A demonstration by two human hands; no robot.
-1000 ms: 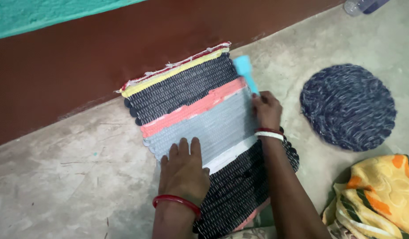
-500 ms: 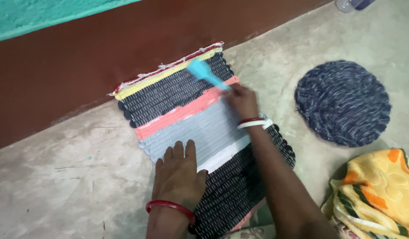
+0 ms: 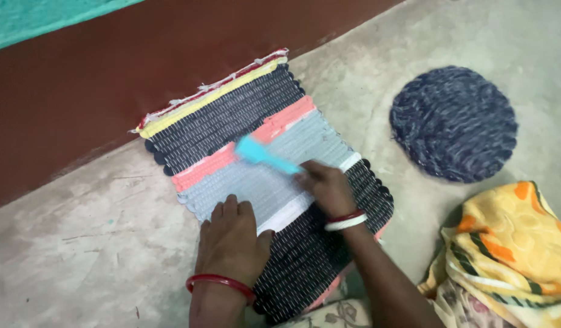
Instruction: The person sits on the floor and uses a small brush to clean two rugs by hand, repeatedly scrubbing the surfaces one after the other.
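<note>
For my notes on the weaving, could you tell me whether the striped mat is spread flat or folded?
Spread flat: the striped mat lies open on the floor, all stripes visible, left hand pressing it.

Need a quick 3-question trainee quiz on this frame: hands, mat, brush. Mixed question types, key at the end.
1. True or false: the left hand lies flat on the striped woven rectangular mat.
2. What does the right hand hold?
3. The round dark blue woven mat lies: A) on the striped mat, B) apart on the concrete floor.

Key: 1 true. 2 a light blue plastic brush. 3 B.
</note>
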